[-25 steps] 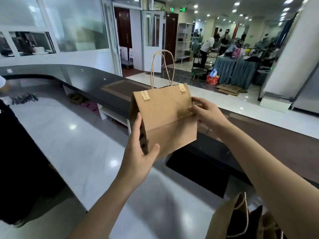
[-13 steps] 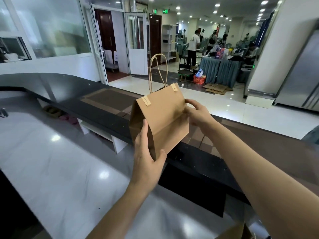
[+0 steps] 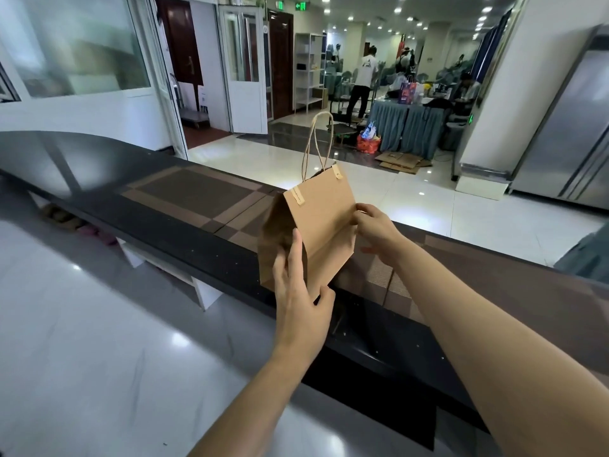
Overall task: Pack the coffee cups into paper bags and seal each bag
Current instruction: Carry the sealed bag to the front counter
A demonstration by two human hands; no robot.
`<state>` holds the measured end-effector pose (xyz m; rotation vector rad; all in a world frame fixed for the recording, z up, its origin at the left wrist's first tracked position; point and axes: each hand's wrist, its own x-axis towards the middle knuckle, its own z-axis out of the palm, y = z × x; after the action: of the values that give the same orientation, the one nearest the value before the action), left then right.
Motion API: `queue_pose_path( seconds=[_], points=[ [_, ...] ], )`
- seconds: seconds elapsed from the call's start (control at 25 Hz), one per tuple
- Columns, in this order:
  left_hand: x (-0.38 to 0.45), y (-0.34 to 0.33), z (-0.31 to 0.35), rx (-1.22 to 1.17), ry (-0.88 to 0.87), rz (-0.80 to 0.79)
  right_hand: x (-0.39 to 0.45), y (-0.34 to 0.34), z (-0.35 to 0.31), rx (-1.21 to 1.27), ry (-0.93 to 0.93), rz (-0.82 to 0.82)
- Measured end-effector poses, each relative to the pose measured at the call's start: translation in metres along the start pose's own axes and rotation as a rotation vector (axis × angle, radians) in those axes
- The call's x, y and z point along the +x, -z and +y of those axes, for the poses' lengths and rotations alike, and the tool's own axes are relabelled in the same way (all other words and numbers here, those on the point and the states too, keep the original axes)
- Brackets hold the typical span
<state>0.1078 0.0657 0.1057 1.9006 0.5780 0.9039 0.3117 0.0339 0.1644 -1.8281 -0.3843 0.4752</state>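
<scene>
I hold a brown paper bag (image 3: pixel 324 225) with twine handles upright in the air, above the dark counter top (image 3: pixel 197 206). My left hand (image 3: pixel 301 291) grips its lower left corner, fingers against the folded side panel and thumb under the bottom edge. My right hand (image 3: pixel 375 232) pinches the bag's right edge about halfway up. The bag's top is closed, with two small paper tabs on its front face. No coffee cup is visible; the inside of the bag is hidden.
A glossy white counter (image 3: pixel 99 341) lies below my arms. Beyond the dark counter top is a tiled hall with a draped table (image 3: pixel 405 123), flattened cardboard (image 3: pixel 400 159), people standing, a white shelf unit (image 3: pixel 308 70) and a steel cabinet (image 3: pixel 566 127).
The view has swung right and up, so the second bag at the bottom right has left the frame. The held bag has turned, showing more of its left side panel.
</scene>
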Motion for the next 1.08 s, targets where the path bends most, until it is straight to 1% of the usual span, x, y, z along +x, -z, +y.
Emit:
queue_pose_path(
  seconds=[0.12,0.28,0.48,0.72,0.88,1.08],
  points=[
    [0.009,-0.012,-0.008,-0.018,0.024,-0.018,0.021,-0.005,0.012,0.011,0.002,-0.014],
    [0.018,-0.03,-0.019,0.004,-0.004,-0.009,0.044,-0.011,0.023,-0.01,0.019,-0.025],
    [0.043,-0.047,-0.031,0.015,-0.007,-0.035,0.055,-0.018,0.031,0.021,0.014,-0.043],
    [0.076,-0.056,-0.05,0.02,-0.021,-0.08,0.065,-0.025,0.039,0.077,0.033,-0.017],
    [0.089,-0.064,-0.056,0.002,-0.051,-0.103,0.063,-0.035,0.052,0.173,0.067,0.037],
    [0.097,-0.072,-0.061,0.007,-0.086,-0.114,0.061,-0.046,0.065,0.112,0.134,0.105]
  ],
)
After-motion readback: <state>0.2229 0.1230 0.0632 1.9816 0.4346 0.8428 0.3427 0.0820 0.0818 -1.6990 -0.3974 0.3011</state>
